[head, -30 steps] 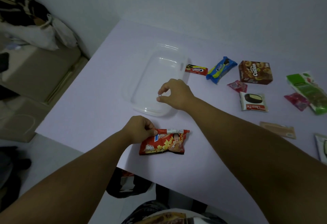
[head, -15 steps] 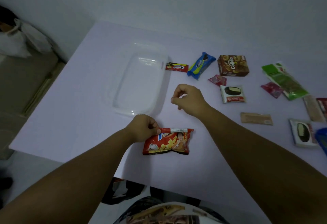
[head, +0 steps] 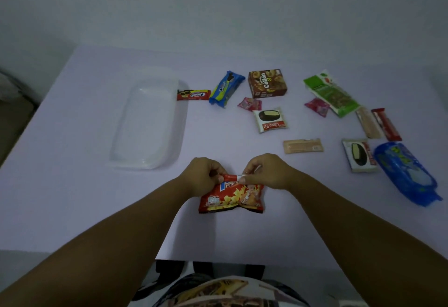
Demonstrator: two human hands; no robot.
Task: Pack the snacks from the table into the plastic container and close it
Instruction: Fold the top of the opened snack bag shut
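Observation:
A red potato-snack bag (head: pixel 231 197) lies near the table's front edge. My left hand (head: pixel 202 177) pinches its top left corner and my right hand (head: pixel 266 172) pinches its top edge on the right. The clear plastic container (head: pixel 148 122) lies flat on the table to the left, with nothing visible in it. Farther back and to the right lie several snacks: a red Cream-O pack (head: pixel 192 94), a blue Oreo pack (head: pixel 226 88), a brown Collon box (head: pixel 266 83), a Choco Pie (head: pixel 270 120) and a green packet (head: pixel 331 94).
More snacks lie on the right: two pink candies (head: pixel 249 104) (head: pixel 317 106), a tan wafer (head: pixel 303 146), a second tan bar (head: pixel 368 123), a red bar (head: pixel 386 125), another Choco Pie (head: pixel 360 155) and a large blue bag (head: pixel 407 173). The white table (head: pixel 72 197) ends just before my body.
My right hand left the container, swung back to the red bag and now pinches its top edge. My left hand kept its hold on the bag. The camera turned right.

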